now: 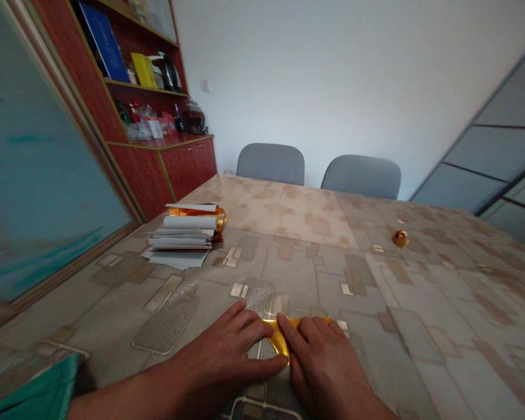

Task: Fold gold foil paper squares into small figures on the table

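Note:
A strip of gold foil paper (280,336) lies folded on the table, pinned between my two hands. My left hand (225,353) rests on the tabletop, its fingertips and thumb against the foil's left side. My right hand (324,367) presses down on the foil, with its fingers covering part of the strip. Farther off, a stack of white paper sheets with gold foil (184,236) sits on the table at left. A small folded gold piece (400,238) lies toward the right.
The table (376,291) has a beige patterned cover. A green sleeve (35,391) shows at lower left. A red wooden cabinet (166,169) with cluttered shelves stands beyond a teal glass panel (39,175). Two grey chairs (271,163) stand at the far side.

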Action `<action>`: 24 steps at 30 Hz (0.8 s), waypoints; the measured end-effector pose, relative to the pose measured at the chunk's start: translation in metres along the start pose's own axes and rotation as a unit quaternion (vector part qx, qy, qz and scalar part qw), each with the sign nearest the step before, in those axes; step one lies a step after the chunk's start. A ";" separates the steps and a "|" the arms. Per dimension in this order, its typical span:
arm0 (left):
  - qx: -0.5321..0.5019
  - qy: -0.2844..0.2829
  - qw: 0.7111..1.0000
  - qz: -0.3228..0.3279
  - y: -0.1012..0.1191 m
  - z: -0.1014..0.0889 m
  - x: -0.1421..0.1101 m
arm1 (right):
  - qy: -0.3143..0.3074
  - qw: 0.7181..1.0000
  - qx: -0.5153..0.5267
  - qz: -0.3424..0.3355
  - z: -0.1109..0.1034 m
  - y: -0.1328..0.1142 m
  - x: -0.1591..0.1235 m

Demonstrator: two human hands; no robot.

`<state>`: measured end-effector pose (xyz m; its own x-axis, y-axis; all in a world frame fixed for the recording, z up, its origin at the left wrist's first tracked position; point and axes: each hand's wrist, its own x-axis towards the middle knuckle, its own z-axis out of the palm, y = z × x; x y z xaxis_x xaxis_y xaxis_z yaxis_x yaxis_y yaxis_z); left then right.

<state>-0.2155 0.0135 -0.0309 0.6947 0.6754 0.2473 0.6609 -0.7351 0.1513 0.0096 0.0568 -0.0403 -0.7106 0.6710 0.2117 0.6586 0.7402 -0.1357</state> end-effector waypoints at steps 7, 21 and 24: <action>0.026 -0.004 1.000 -0.001 0.001 0.002 0.000 | -0.057 0.997 0.023 0.041 -0.006 0.013 0.004; 0.009 -0.012 1.000 -0.015 -0.003 0.003 -0.001 | -0.056 0.997 0.055 -0.007 -0.024 0.038 0.000; -0.004 -0.026 1.000 -0.015 -0.003 -0.001 0.000 | -0.025 0.991 0.118 0.058 -0.029 0.051 -0.002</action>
<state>-0.2177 0.0159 -0.0304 0.6879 0.6998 0.1925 0.6800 -0.7141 0.1662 0.0518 0.0923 -0.0195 -0.6489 0.7490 0.1341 0.6641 0.6436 -0.3805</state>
